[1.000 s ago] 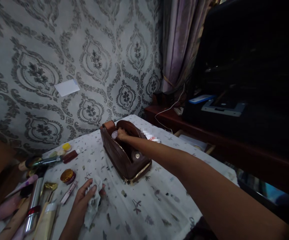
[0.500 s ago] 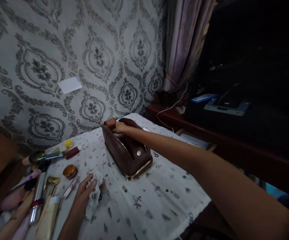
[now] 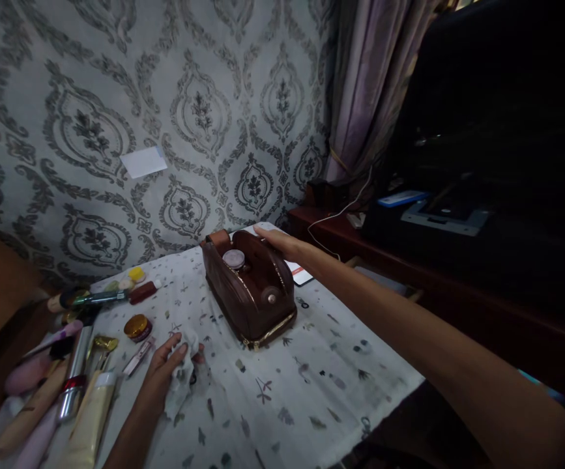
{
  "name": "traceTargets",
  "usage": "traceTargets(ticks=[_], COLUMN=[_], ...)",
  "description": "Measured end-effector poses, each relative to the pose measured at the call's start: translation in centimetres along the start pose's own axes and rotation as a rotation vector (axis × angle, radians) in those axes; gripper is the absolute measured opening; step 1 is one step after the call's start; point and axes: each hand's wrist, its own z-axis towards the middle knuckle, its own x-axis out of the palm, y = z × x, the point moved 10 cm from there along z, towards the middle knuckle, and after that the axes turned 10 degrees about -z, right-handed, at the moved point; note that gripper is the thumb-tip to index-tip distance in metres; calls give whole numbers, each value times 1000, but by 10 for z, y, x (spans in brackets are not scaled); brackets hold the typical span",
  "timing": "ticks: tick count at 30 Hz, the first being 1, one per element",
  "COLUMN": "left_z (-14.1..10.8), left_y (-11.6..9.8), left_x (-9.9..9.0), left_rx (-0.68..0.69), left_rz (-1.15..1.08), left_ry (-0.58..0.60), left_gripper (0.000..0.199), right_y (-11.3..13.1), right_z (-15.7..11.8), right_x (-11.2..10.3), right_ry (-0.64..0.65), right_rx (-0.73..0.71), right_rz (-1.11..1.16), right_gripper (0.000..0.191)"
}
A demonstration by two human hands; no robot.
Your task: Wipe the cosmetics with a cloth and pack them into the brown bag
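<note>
A brown leather bag (image 3: 233, 293) stands unzipped on the patterned cloth (image 3: 321, 365), and a round silvery-lidded container (image 3: 234, 259) shows inside it. My right hand (image 3: 279, 242) is at the bag's far right rim, fingers extended and apart from the container; nothing is seen in it. Left of the bag, my left hand (image 3: 167, 365) has its fingers around a crumpled white tissue (image 3: 180, 384). Near that hand lie a small pink tube (image 3: 138, 356) and a jar with an amber lid (image 3: 137, 327).
Cosmetics crowd the left side, among them a cream tube (image 3: 94, 417), a silver-and-red tube (image 3: 74, 384) and a dark red bottle (image 3: 144, 292). A phone-like object (image 3: 302, 273) lies right of the bag. Behind it are an open drawer (image 3: 380, 277) and a white cable (image 3: 331, 215).
My right hand has come out of the bag and moved right to its far rim. The round container inside is now uncovered. The left hand still holds the tissue.
</note>
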Motion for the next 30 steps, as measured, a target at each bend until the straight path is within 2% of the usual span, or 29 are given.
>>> traceTargets(ticks=[3,6,9,10,12,14,15,18,20,23,26,28,30], left_z=[3,5,4,4,6,8,10,12,12,10,7,7,9], left_y=[3,4,3,3,2,2,2,-2,-8,-20,-28,-28,-25], left_x=[0,2,5,5,5,4,3,-1,-5,-14,-24,-28,-30], left_rx=[-15,-27,-28,-25,-22,-14,-4,54,115,226,310,332,333], left_rz=[-5,-25,-56,-68,-84,-101,-113,-162,-209,-289,-343,-361,-375], left_ry=[42,77,96,89,80,75,68,23,-20,-103,-192,-229,-246], left_gripper=[57,58,59,60,58,56,55,54,56,55,56,57,57], right_y=[0,11,31,40,73,93,98,109,107,86,63,52,48], right_z=[-4,-13,-37,-49,-86,-119,-132,-170,-191,-197,-185,-173,-160], right_x=[6,-9,-22,-24,-20,3,21,86,126,180,224,243,251], right_ry=[11,-135,-310,-379,-529,-522,-459,-238,-197,-69,47,111,132], right_rx=[-44,-100,-198,-259,-550,-747,-807,-977,-1046,-983,-866,-793,-736], right_rz=[-15,-93,-155,-166,-250,-247,-231,-233,-307,-273,-218,-161,-95], right_gripper=[49,41,38,37,32,26,23,19,21,39,56,53,46])
